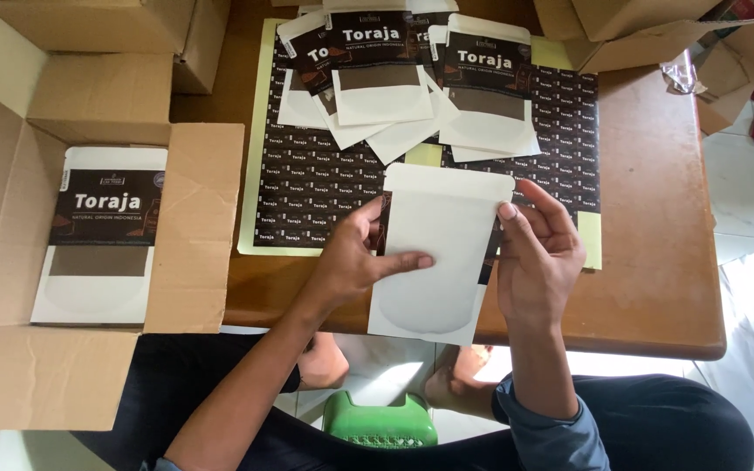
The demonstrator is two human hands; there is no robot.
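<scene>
1. Both hands share the grip on a plain white pouch [441, 262] at the centre of the frame: the left hand [355, 262] pinches its left edge, thumb laid flat across the white face and fingers behind, while the right hand [538, 257] pinches the right edge, fingers curled against its side.
2. Largest around them, the brown wooden bench [656, 218] fills the middle and right of the frame; the pouch is held just above its near edge.
3. An open cardboard box [194, 227] takes up the left side, with one finished pouch [102, 244], dark-labelled, lying flat inside.
4. A sheet of dark stickers [316, 187] on yellow backing lies on the bench just beyond the hands.
5. A fanned pile of labelled pouches [412, 87] rests on that sheet at the top centre.
6. A green plastic stool [380, 423] shows at the bottom centre, between the person's knees.
</scene>
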